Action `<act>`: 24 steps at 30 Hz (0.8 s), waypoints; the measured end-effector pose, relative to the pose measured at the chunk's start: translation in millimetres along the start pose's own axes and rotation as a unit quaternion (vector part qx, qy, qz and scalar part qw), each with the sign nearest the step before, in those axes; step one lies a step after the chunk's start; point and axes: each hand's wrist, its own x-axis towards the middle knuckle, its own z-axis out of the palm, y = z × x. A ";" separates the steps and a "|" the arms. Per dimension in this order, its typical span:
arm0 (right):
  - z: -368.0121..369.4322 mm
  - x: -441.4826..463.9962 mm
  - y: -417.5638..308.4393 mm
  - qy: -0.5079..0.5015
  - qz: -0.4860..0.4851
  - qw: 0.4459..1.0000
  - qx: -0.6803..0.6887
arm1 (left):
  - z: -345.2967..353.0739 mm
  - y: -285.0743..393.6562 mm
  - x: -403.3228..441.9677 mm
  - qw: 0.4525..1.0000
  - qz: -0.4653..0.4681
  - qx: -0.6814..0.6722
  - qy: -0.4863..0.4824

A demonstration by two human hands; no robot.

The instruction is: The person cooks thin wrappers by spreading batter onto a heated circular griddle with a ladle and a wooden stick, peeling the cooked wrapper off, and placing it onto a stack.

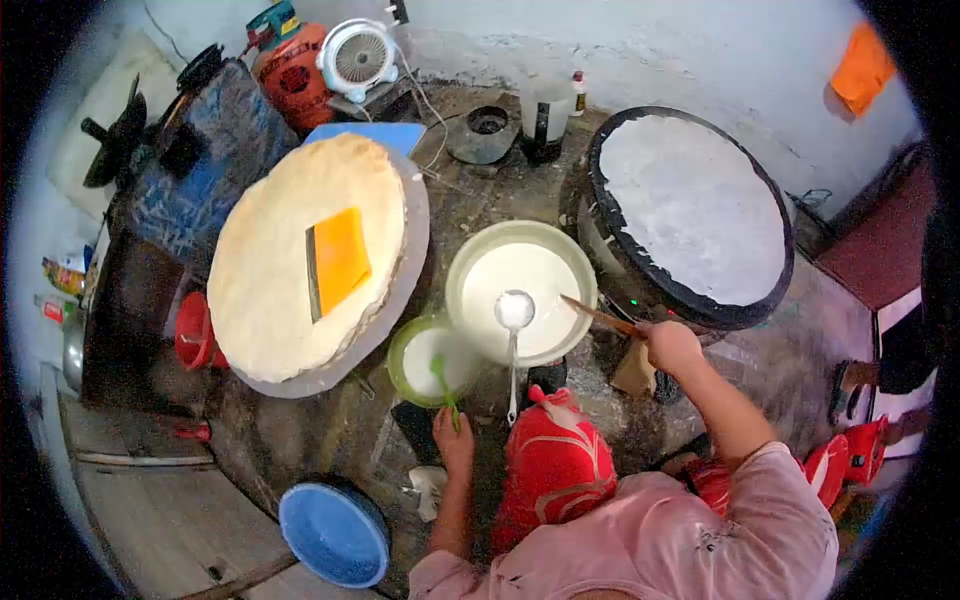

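Note:
My left hand [453,440] is closed around the handle of a green spoon [441,380], whose other end is in a small green bowl [398,382] of white powder or liquid; I cannot tell which. In my right hand [673,345] is a brown wooden stick [603,317], its tip over the large pale bowl [457,262]. That bowl contains creamy white batter [540,275]. A metal ladle [514,340] rests in it, with its handle over the near rim. Right of the bowl, a round black-rimmed griddle [690,205] carries a thin white sheet of batter.
On the left, a stack of flat round pancakes [270,260] bears an orange scraper [341,262]. A blue basin [334,535] stands at lower left. Behind are a small fan [359,60], a red gas cylinder [290,75] and a pitcher [545,115]. A red patterned cloth [560,460] lies close to me.

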 end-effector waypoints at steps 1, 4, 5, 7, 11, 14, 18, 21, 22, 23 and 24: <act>5.4 1.2 5.0 0.006 -0.007 0.997 0.071 | -6.5 8.6 -3.2 1.000 0.008 0.003 0.000; 19.5 -10.4 24.1 0.027 -0.055 0.948 0.312 | -27.2 40.8 -15.0 0.997 0.062 -0.038 0.023; 21.0 -16.0 29.8 0.033 -0.054 0.947 0.316 | -37.4 61.1 -20.4 0.996 0.049 -0.073 0.030; 15.7 -31.3 37.7 -0.002 -0.031 0.886 0.463 | -52.3 88.4 -31.4 0.993 0.045 -0.107 0.034; -24.1 -78.9 43.7 -0.008 0.000 0.822 0.570 | -74.8 143.3 -57.2 0.981 0.137 -0.140 0.009; -29.8 -99.4 61.6 0.043 0.002 0.810 0.584 | -79.0 174.7 -74.6 0.967 0.196 -0.162 0.015; -25.5 -120.7 105.6 0.097 0.051 0.787 0.607 | -80.5 205.5 -95.1 0.965 0.252 -0.071 0.012; -23.6 -127.4 141.7 0.128 0.107 0.762 0.626 | -79.7 226.9 -108.7 0.955 0.296 -0.009 0.010; -19.2 -127.4 154.5 0.147 0.115 0.752 0.632 | -78.6 233.0 -112.5 0.951 0.309 0.020 0.010; -15.6 -126.3 167.1 0.165 0.124 0.743 0.637 | -76.1 236.9 -113.0 0.948 0.316 0.021 0.006; -16.7 -128.1 176.8 0.178 0.137 0.735 0.639 | -73.5 239.1 -114.6 0.942 0.331 0.049 0.019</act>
